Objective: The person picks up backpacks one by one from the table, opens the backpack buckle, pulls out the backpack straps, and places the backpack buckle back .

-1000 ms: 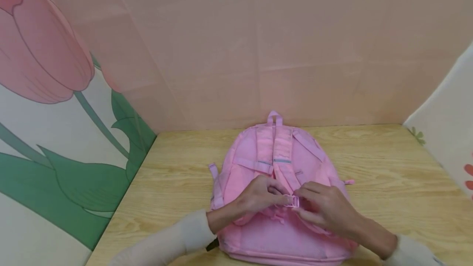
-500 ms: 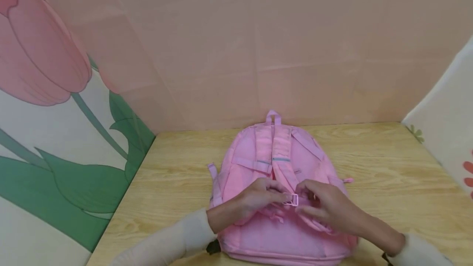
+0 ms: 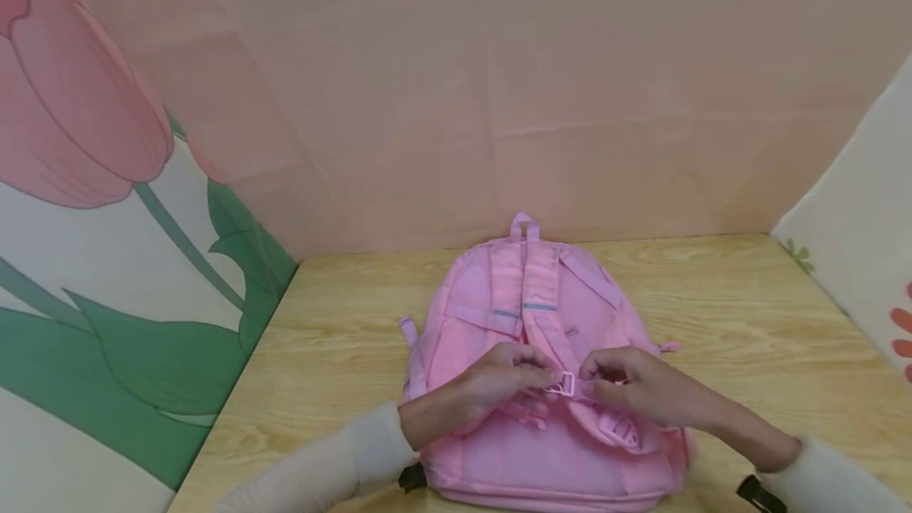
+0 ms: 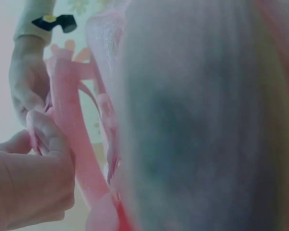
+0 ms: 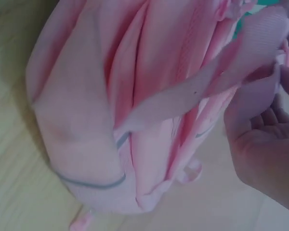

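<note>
Here the left grip point(image 3: 502, 377) is pinching the pink buckle point(image 3: 568, 384), and the right grip point(image 3: 634, 386) is pinching, as far as this murky view is showing, the webbing point(image 3: 585, 389) just beside it, with the backpack point(image 3: 556, 465) resting beneath both on the bench point(image 3: 321, 323); that webbing could be twisting and jamming the buckle, or uneven tugging could be popping it from the left grip

One backpack point(image 3: 549, 465), two hands point(image 3: 499, 378) point(image 3: 648, 390), one table point(image 3: 748, 323)

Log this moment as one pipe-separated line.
left hand: pinches pink buckle | right hand: pinches strap beside buckle | pink backpack: on wood-grain table
</note>
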A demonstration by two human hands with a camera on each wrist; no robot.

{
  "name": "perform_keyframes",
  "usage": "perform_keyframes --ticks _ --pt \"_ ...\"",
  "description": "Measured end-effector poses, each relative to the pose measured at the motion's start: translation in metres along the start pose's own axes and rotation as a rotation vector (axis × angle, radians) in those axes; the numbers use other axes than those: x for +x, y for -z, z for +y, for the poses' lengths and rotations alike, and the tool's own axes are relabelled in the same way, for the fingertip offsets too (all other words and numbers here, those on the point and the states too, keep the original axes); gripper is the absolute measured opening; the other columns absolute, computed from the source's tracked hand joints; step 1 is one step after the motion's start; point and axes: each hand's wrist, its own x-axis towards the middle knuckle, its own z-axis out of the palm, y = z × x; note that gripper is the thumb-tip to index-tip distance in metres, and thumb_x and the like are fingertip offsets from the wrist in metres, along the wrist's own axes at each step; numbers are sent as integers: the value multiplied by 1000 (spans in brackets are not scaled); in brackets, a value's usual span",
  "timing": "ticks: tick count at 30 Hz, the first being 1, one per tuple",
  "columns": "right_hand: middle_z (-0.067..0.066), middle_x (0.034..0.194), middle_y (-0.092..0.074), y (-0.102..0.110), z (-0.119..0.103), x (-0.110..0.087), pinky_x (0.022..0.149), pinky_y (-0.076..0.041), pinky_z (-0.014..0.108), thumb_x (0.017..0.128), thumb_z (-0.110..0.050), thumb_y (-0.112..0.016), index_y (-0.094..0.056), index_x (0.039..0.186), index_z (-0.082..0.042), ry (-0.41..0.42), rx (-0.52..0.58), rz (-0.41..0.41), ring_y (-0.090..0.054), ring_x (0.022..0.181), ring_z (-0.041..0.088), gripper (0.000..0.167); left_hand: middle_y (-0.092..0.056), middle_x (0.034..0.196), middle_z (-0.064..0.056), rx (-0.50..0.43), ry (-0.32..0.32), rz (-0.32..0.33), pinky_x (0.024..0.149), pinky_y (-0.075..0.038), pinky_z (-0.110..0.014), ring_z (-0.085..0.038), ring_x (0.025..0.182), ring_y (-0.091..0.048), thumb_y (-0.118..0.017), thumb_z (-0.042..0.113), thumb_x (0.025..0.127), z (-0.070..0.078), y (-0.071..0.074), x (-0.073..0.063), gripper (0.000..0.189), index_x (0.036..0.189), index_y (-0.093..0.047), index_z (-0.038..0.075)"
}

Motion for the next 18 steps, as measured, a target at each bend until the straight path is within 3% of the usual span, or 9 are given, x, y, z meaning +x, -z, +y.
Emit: perform_keyframes --ticks 4,11,18 --pt "6 73 -61 2 1 1 50 -49 19 99 -5 -57 -67 95 -4 -74 140 -45 -52 65 -2 10 -71 84 -5 -17 3 -3 76 -63 -48 -16 67 -67 -71 14 92 0 0 -1 16 105 -68 6" --pt "-1 81 -63 -1 2 1 59 -53 19 99 -4 -55 -66 99 3 -162 247 -37 -56 69 2 13 -71 81 -5 -3 0 -16 75 -63 -45 -15 65 -67 -70 13 93 0 -1 -1 14 104 -69 5" --pt "2 85 -66 -8 2 3 64 -57 21 99 -3 -55 -66 101 5 -135 302 -28 -60 74 4 14 -71 82 -5 26 0 -14 75 -64 -44 -14 66 -68 -71 12 92 -1 -2 -1 14 103 -71 3"
